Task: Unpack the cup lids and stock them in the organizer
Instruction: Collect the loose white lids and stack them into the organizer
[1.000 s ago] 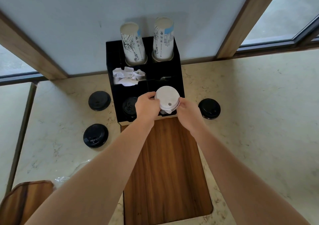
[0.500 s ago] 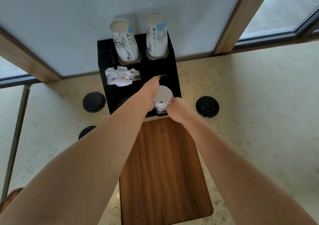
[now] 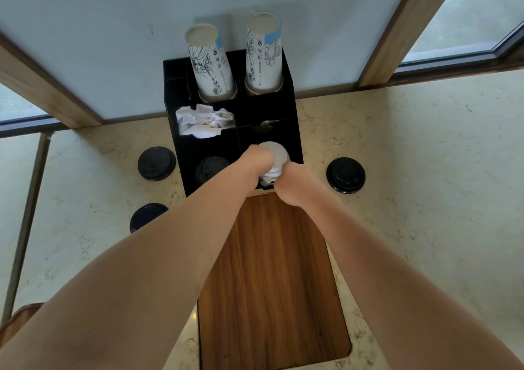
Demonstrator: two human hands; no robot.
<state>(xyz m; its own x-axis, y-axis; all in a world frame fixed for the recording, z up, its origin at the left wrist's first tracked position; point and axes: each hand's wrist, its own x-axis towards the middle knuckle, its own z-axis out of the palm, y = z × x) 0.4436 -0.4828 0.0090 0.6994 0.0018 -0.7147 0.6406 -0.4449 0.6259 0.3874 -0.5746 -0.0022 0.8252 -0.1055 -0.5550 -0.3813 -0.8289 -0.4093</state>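
Left hand (image 3: 259, 161) is curling over the left side of a stack of white lids (image 3: 276, 159), gripping it; right hand (image 3: 292, 182) is gripping the same stack from the near right, fingers curled under and mostly hidden. Stack is sitting in the front right compartment of the black organizer (image 3: 292, 131), its long axis running roughly up and down, top lid facing up toward the camera with a slight tilt. Lids are looking round, plain white and matte, edges layered at the near side; thin clear wrap or a loose white bit is showing at the bottom of the stack, too small to be sure which. Front left compartment is holding a black lid (image 3: 211, 168), flat side up. Crumpled white napkins (image 3: 204, 121) are filling the middle left slot. Two printed paper cup stacks (image 3: 209, 63) are standing upside down in the rear slots, leaning slightly left. Three loose black lids are lying on the marble bench (image 3: 411, 171): one at left (image 3: 156, 164), one at near left (image 3: 146, 216) partly behind the left forearm, one at right (image 3: 345, 175). Wooden board (image 3: 269, 279) is lying just in front of the organizer.
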